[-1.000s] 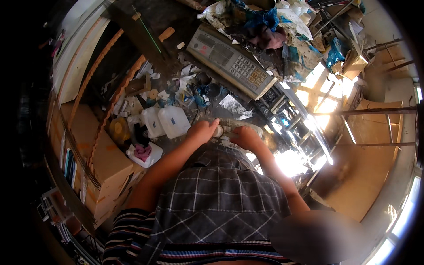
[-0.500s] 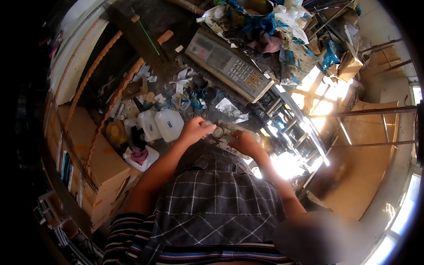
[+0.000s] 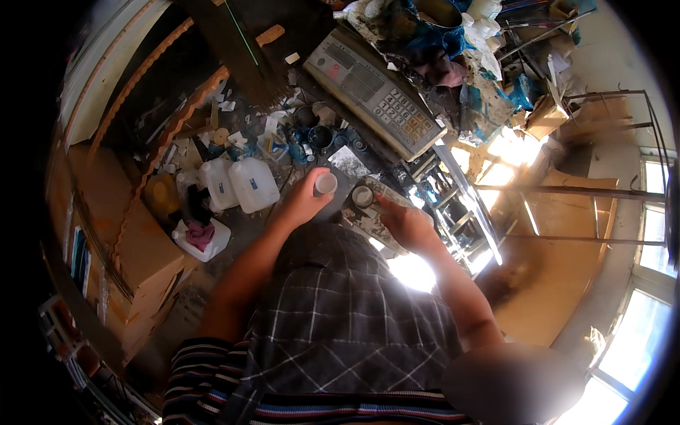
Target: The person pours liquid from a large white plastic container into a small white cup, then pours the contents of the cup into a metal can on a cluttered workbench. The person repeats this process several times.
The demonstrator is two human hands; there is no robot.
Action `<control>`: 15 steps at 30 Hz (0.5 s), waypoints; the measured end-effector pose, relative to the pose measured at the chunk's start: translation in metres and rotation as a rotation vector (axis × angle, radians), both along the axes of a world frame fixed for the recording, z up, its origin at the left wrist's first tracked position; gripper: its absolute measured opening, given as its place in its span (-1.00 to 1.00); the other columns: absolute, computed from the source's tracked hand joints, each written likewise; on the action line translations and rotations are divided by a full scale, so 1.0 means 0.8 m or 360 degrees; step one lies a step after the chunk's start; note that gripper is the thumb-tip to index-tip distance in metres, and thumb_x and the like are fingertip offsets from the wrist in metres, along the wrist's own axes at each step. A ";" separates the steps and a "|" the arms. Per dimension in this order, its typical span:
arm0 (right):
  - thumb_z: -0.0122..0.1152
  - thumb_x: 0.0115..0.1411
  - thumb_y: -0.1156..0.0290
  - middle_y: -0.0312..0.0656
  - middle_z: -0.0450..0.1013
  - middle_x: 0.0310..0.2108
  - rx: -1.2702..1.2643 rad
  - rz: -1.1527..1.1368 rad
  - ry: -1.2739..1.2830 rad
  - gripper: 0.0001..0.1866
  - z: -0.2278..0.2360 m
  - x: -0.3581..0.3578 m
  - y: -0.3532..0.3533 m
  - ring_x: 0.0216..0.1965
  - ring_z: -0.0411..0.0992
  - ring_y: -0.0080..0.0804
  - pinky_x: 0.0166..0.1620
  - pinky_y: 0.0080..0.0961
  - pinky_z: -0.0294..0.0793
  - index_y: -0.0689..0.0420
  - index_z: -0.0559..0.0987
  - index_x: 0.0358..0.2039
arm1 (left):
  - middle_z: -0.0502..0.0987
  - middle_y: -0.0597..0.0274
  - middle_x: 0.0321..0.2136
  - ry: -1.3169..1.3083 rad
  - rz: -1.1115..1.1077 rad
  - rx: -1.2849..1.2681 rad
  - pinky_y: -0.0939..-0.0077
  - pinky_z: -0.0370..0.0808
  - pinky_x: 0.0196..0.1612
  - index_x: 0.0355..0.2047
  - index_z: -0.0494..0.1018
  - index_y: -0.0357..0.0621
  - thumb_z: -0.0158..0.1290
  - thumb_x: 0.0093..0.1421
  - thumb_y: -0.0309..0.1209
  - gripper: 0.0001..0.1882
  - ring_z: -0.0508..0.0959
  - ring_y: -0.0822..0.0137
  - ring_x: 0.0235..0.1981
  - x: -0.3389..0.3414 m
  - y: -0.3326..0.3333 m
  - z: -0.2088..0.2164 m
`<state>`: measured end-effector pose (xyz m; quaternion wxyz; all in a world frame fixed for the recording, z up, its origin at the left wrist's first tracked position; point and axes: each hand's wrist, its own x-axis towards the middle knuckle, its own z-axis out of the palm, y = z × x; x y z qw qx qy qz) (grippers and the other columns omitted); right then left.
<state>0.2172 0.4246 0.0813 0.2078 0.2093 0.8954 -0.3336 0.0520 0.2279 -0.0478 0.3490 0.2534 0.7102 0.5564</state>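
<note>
My left hand [image 3: 306, 198] is closed around a small white cup [image 3: 326, 183], its open mouth facing up. To the right, a second small cup [image 3: 362, 196] with a pale rim stands on a stained, flat grey platform [image 3: 379, 223]. Beside that cup is my right hand [image 3: 411, 225], its fingers curled and their tips close to the rim. I cannot make out what, if anything, those fingers hold, or whether they touch the cup.
A large keypad scale display [image 3: 379, 92] lies beyond my hands. White plastic jugs [image 3: 253, 185] and a cardboard box [image 3: 120, 234] are at the left. A dark tub [image 3: 320, 136] stands among scraps. A metal rack [image 3: 567, 191] is at the right.
My left hand has lifted its cup and tilted the mouth into view, moving slightly left and away from the other cup. My right hand has shifted rightward, its fingers now beside the standing cup.
</note>
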 end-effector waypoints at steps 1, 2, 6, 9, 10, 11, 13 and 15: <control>0.01 0.24 0.26 0.15 0.51 -0.32 0.0081 0.0014 -0.0055 -0.49 0.003 -0.004 -0.001 -0.26 0.51 0.08 -0.14 -0.11 0.48 -0.22 0.32 0.23 | 0.49 0.15 -0.07 0.0153 -0.0028 -0.0031 0.38 0.49 -0.10 0.08 0.30 -0.14 0.21 0.04 -0.48 -0.43 0.50 0.24 -0.02 0.002 0.003 0.006; 0.03 0.24 0.25 0.13 0.51 -0.34 0.0164 0.0026 -0.0102 -0.49 0.006 -0.009 -0.003 -0.28 0.51 0.07 -0.16 -0.11 0.49 -0.23 0.32 0.23 | 0.48 0.15 -0.07 0.0313 -0.0057 -0.0061 0.38 0.50 -0.11 0.08 0.29 -0.14 0.21 0.05 -0.47 -0.43 0.49 0.22 0.00 0.003 0.007 0.009; 0.02 0.23 0.21 0.11 0.52 -0.36 0.0325 0.0115 -0.0216 -0.52 0.018 -0.030 -0.009 -0.30 0.52 0.05 -0.18 -0.11 0.51 -0.27 0.35 0.20 | 0.44 0.04 -0.06 0.0671 -0.0082 -0.0012 0.28 0.45 -0.06 0.01 0.33 -0.14 0.24 -0.03 -0.45 -0.44 0.48 0.02 -0.04 0.005 0.021 0.013; -0.02 0.23 0.24 0.08 0.53 -0.30 0.0358 0.0134 -0.0256 -0.54 0.016 -0.040 -0.012 -0.24 0.52 0.03 -0.12 -0.14 0.52 -0.27 0.39 0.17 | 0.40 0.02 -0.09 0.0711 -0.0162 -0.0010 0.19 0.45 -0.09 -0.03 0.33 -0.13 0.21 -0.06 -0.46 -0.47 0.49 -0.09 -0.12 0.003 0.029 0.015; -0.03 0.23 0.24 0.07 0.53 -0.28 0.0361 0.0127 -0.0274 -0.54 0.014 -0.042 -0.012 -0.22 0.52 0.02 -0.10 -0.15 0.51 -0.27 0.39 0.17 | 0.39 0.03 -0.09 0.0676 -0.0192 -0.0023 0.18 0.46 -0.10 -0.04 0.33 -0.12 0.20 -0.06 -0.46 -0.48 0.48 -0.10 -0.12 0.004 0.033 0.010; -0.04 0.22 0.25 0.06 0.54 -0.26 0.0358 0.0121 -0.0288 -0.54 0.014 -0.045 -0.014 -0.20 0.52 0.01 -0.08 -0.16 0.50 -0.27 0.40 0.17 | 0.38 0.04 -0.09 0.0644 -0.0224 -0.0041 0.17 0.46 -0.11 -0.04 0.33 -0.12 0.19 -0.06 -0.47 -0.48 0.48 -0.11 -0.13 0.005 0.035 0.005; -0.05 0.22 0.25 0.06 0.53 -0.23 0.0401 0.0157 -0.0402 -0.53 0.024 -0.059 -0.019 -0.17 0.52 0.00 -0.05 -0.18 0.50 -0.25 0.40 0.17 | 0.38 0.04 -0.08 0.0637 -0.0232 -0.0024 0.16 0.46 -0.11 -0.05 0.34 -0.11 0.18 -0.05 -0.49 -0.49 0.48 -0.11 -0.12 0.006 0.039 -0.003; -0.06 0.22 0.25 0.05 0.53 -0.21 0.0438 0.0193 -0.0482 -0.53 0.025 -0.067 -0.021 -0.15 0.51 -0.01 -0.04 -0.19 0.49 -0.24 0.40 0.17 | 0.38 0.03 -0.08 0.0610 -0.0249 -0.0012 0.18 0.46 -0.09 -0.06 0.34 -0.12 0.17 -0.06 -0.52 -0.50 0.47 -0.10 -0.09 0.006 0.043 -0.004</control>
